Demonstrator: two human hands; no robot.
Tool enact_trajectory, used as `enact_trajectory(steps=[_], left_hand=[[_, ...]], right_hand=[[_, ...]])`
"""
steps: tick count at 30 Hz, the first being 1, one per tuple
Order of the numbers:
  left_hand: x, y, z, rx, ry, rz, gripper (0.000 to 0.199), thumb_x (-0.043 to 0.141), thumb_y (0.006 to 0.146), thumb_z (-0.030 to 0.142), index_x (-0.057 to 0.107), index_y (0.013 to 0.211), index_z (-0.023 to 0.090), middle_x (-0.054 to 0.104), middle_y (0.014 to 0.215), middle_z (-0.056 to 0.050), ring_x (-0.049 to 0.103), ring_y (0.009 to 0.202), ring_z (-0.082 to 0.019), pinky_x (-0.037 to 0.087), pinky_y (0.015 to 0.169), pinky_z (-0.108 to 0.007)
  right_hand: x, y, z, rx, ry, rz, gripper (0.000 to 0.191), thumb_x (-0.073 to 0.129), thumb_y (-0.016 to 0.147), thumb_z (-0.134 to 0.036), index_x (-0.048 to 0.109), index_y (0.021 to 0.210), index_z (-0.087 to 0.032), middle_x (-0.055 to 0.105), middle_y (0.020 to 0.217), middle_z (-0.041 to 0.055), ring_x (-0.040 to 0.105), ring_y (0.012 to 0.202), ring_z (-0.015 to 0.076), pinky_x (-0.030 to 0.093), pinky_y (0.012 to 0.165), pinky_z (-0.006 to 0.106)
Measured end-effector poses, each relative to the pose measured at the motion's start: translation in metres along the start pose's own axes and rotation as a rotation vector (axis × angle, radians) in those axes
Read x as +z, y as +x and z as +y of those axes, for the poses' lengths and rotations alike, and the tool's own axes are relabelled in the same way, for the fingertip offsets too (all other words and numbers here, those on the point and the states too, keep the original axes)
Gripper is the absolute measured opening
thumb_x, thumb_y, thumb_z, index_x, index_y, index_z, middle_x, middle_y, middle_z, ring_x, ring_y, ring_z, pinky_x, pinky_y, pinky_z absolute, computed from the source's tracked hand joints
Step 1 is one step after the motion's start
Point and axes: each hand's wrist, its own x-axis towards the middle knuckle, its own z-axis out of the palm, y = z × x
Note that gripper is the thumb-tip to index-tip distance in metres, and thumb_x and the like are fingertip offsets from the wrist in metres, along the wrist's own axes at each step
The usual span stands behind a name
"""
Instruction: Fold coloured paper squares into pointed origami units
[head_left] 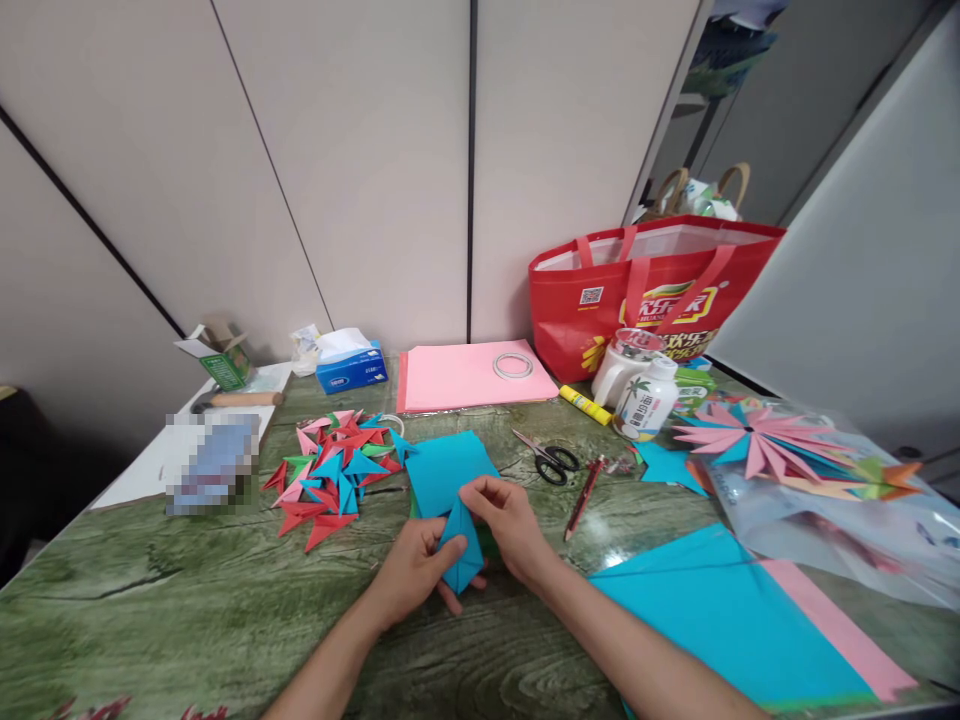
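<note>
A piece of blue paper (463,548), folded into a kite-like shape with a pointed top, is held between my two hands above the table. My left hand (420,565) grips its lower left side, thumb on the front and fingers behind. At the upper tip my right hand (504,520) pinches the paper between thumb and fingers. Just beyond them lies a stack of square blue sheets (450,462), with a green edge showing beneath. To the left is a heap of folded paper pieces (341,475) in red, blue, pink and green.
Scissors (549,459) and a red pencil (585,498) lie right of the stack. Behind are pink paper (457,375), a tape roll (513,366), a glue stick (585,405), a white bottle (646,402), a tissue box (351,371) and a red bag (577,315). Large blue sheets (727,620) lie at right.
</note>
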Motion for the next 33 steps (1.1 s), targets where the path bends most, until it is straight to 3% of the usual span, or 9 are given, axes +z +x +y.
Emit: enact_trajectory(steps=[6,16,19,23,27,33], left_hand=[[0.003,0.004,-0.005,-0.003,-0.048,-0.018,0.031,0.055,0.073,0.04,0.059,0.074,0.01,0.069,0.076,-0.013,0.066,0.059,-0.021,0.049,0.036,-0.022],[0.006,0.005,-0.005,0.036,-0.093,0.147,0.031,0.054,0.072,0.042,0.057,0.067,0.012,0.063,0.054,-0.003,0.061,0.047,-0.017,0.049,0.037,-0.024],[0.007,0.006,-0.004,0.025,0.032,0.213,0.032,0.055,0.071,0.043,0.053,0.059,0.014,0.058,0.049,0.0,0.055,0.036,-0.012,0.039,0.03,-0.018],[0.006,0.006,-0.004,0.059,0.168,0.357,0.036,0.061,0.066,0.042,0.042,0.049,0.017,0.041,0.036,0.008,0.038,0.025,-0.005,0.021,0.026,-0.015],[0.002,0.006,-0.007,0.074,0.115,0.383,0.037,0.062,0.064,0.042,0.04,0.047,0.017,0.034,0.037,0.009,0.037,0.031,-0.005,0.025,0.031,-0.016],[0.0,0.005,-0.007,0.09,0.012,0.389,0.032,0.064,0.063,0.04,0.048,0.049,0.016,0.039,0.04,0.008,0.036,0.034,-0.005,0.028,0.034,-0.017]], right_hand=[[0.002,0.001,0.005,-0.048,-0.057,0.108,0.026,0.057,0.067,-0.033,0.045,0.051,-0.017,0.037,0.045,-0.0067,0.034,0.044,0.0077,0.03,0.045,0.02],[0.005,-0.008,0.001,-0.246,-0.58,0.048,0.025,0.044,0.08,-0.034,0.048,0.062,-0.018,0.046,0.055,-0.0029,0.043,0.052,0.011,0.031,0.05,0.022],[0.004,-0.01,0.001,-0.303,-0.591,0.055,0.024,0.042,0.081,-0.031,0.046,0.062,-0.018,0.044,0.056,-0.0031,0.042,0.053,0.011,0.031,0.051,0.023],[0.003,-0.009,0.002,-0.352,-0.6,0.044,0.024,0.043,0.081,-0.03,0.045,0.061,-0.018,0.045,0.057,-0.0028,0.041,0.054,0.0109,0.031,0.052,0.023],[0.003,-0.007,0.003,-0.343,-0.638,0.015,0.026,0.041,0.082,-0.031,0.044,0.06,-0.018,0.046,0.057,-0.0026,0.041,0.053,0.0109,0.03,0.052,0.023],[0.002,-0.007,0.006,-0.399,-0.746,0.007,0.032,0.04,0.083,-0.031,0.04,0.054,-0.019,0.042,0.05,-0.0035,0.038,0.049,0.0109,0.026,0.05,0.024]])
